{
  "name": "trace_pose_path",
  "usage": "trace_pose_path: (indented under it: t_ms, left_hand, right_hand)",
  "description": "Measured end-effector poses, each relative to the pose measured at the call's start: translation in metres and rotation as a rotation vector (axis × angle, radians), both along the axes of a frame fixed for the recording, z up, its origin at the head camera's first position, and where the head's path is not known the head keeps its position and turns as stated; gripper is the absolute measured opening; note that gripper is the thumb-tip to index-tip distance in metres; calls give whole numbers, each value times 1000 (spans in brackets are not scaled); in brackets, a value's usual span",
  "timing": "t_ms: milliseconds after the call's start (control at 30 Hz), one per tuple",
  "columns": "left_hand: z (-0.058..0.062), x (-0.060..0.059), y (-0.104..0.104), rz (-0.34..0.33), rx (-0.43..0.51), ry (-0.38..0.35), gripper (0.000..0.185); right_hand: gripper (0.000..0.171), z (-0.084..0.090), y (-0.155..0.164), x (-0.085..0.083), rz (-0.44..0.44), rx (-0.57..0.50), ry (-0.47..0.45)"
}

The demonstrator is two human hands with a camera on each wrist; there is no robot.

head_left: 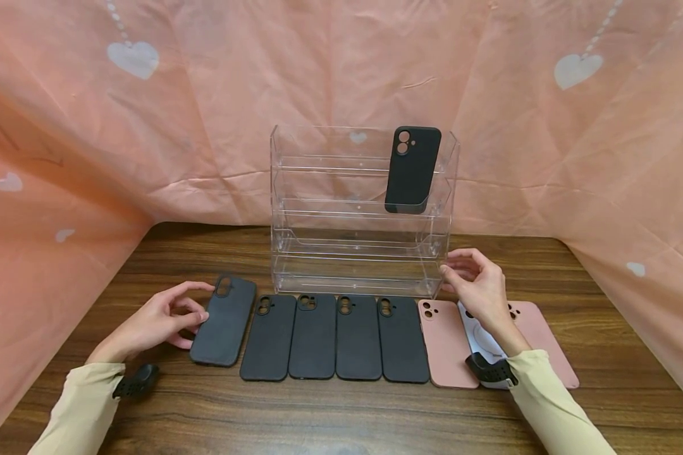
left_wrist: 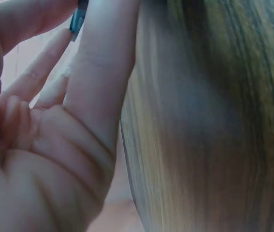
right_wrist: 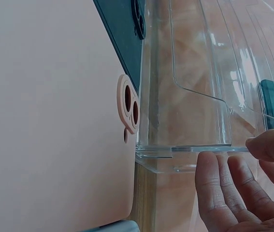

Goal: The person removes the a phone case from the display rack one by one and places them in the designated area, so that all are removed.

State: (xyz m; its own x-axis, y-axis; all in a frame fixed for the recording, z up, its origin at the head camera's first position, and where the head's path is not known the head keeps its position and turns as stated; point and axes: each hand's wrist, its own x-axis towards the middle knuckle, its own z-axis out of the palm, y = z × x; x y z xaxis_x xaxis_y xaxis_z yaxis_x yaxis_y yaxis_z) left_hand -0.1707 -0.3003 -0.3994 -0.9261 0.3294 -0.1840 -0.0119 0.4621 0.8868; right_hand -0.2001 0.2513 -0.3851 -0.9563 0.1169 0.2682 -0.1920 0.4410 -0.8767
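Note:
A clear tiered rack (head_left: 357,253) stands mid-table with one black phone case (head_left: 412,169) upright in its upper right tier. In front lies a row of black cases (head_left: 334,337). My left hand (head_left: 196,316) pinches the left edge of the leftmost black case (head_left: 223,321), which sits askew; its edge (left_wrist: 79,19) shows between my fingers (left_wrist: 98,72) in the left wrist view. My right hand (head_left: 461,272) has relaxed fingers touching the rack's lower right corner; the thumb tip (right_wrist: 267,145) is at the rack's (right_wrist: 190,96) base edge.
Right of the black row lie a pink case (head_left: 445,341), a white case (head_left: 480,344) partly under my right wrist, and another pink case (head_left: 543,335). The wooden table (head_left: 341,411) is walled by pink cloth (head_left: 62,189) on three sides.

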Motion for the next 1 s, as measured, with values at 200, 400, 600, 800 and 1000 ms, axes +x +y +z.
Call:
trace_pose_path:
  t_ms: [200,400,600,800,1000]
  left_hand:
    - [-4,1,1,-16,-3,-45,61]
    - [-3,2,1,-41,-43,-45,60]
    - [1,4,1,-75,-50,-40,59]
    - [1,4,2,-93,-66,-30,62]
    - [4,3,4,-88,-123,-15,63]
  right_hand:
    - [28,0,-1,0,1,3,5]
    - [28,0,-1,0,2,5,3]
    - [28,0,0,0,1,2,3]
    - [28,-1,0,0,-1,7,5]
    - [28,-2,1,0,-3,8,7]
